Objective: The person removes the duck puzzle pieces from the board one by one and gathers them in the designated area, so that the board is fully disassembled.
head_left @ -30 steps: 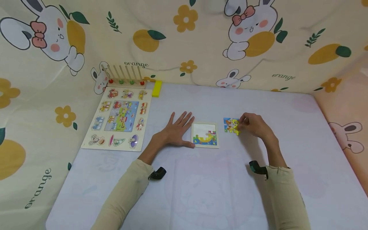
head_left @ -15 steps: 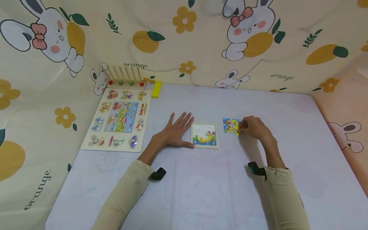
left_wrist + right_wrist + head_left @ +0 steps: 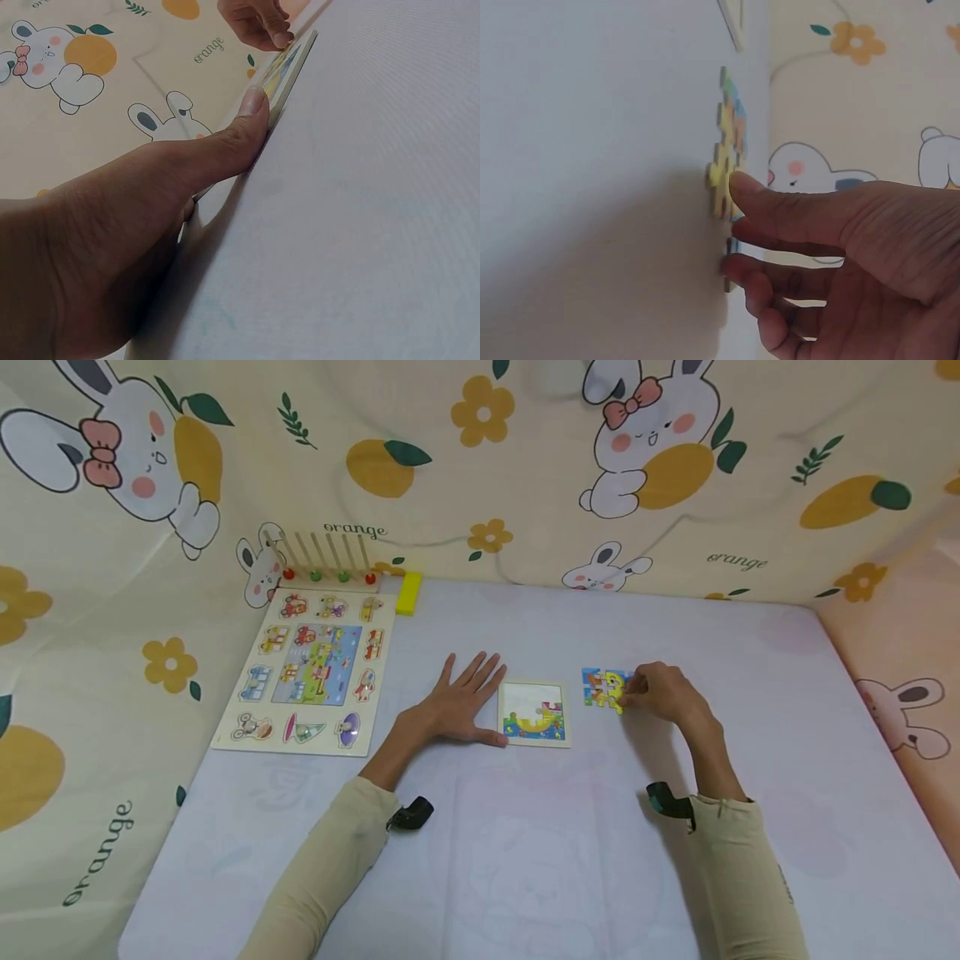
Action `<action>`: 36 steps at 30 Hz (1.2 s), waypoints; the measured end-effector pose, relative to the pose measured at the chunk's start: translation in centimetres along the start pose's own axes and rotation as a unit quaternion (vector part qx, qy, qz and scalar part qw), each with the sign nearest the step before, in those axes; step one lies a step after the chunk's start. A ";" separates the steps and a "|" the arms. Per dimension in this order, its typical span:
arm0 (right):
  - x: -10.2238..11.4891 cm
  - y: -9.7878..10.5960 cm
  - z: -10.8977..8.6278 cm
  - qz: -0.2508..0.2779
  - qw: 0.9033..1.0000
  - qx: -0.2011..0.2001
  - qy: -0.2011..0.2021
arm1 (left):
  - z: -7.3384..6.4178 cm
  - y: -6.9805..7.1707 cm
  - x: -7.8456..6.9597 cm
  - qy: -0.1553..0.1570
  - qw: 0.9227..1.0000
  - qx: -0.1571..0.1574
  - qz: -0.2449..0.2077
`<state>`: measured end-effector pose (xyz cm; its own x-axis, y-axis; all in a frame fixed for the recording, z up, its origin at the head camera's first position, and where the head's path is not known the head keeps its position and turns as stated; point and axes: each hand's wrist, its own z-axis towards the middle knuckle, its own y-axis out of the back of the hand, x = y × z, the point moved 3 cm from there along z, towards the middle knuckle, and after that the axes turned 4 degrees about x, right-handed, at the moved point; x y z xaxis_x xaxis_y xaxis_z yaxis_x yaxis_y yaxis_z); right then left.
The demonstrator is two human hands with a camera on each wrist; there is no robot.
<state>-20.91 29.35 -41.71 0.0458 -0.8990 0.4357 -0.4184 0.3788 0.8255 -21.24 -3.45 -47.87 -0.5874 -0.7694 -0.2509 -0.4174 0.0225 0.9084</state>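
Observation:
My left hand (image 3: 465,703) lies flat with fingers spread on the table, its thumb against the left edge of a square puzzle tray (image 3: 534,745). Joined pieces fill the lower part of that tray; the upper part shows bare white. To its right lies a small cluster of joined jigsaw pieces (image 3: 597,685), coloured blue, yellow and brown. Bent over the cluster's right side, my right hand (image 3: 663,692) pinches a yellow jigsaw piece (image 3: 721,180) between thumb and fingers. The fingers partly hide the pieces there in the head view.
A larger wooden picture board (image 3: 251,740) lies at the left. Behind it stands a rack of thin pegs (image 3: 330,578) with red and green beads, beside a yellow block (image 3: 408,593). Printed cloth (image 3: 525,468) borders the back and sides of the table.
My right hand has shifted slightly down toward me at the cluster's right side, then stayed nearly still. The left hand and the puzzle tray keep their places.

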 end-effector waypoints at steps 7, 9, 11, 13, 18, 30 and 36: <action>1.1 0.8 0.0 -0.006 1.000 -0.008 0.007 | 0.1 0.1 0.2 -0.002 1.000 -0.006 -0.003; 1.7 1.0 0.1 -0.010 1.000 -0.012 0.006 | 0.1 0.2 0.1 -0.004 1.000 -0.007 -0.005; 2.3 1.1 0.1 -0.011 1.000 -0.013 0.008 | 0.1 0.2 0.1 -0.004 1.000 -0.006 -0.004; 3.0 1.2 0.1 -0.012 1.000 -0.011 0.015 | 0.0 0.3 0.0 -0.004 1.000 -0.006 -0.003; 4.7 1.0 0.2 -0.004 0.998 0.004 0.067 | 0.0 0.3 0.0 -0.006 1.000 -0.006 0.003; 7.8 -3.5 1.5 -0.018 0.984 0.075 0.161 | 0.2 -0.1 0.1 -0.008 1.000 -0.011 0.004; 8.5 -4.3 1.9 -0.037 0.988 0.070 0.132 | 0.4 -0.4 0.2 -0.005 1.000 -0.006 0.007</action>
<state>-20.43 19.70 -42.25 0.3079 -0.8275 0.4695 -0.5254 0.2635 0.8090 -21.50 -3.40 -48.40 -0.6012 -0.7620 -0.2408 -0.3999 0.0260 0.9162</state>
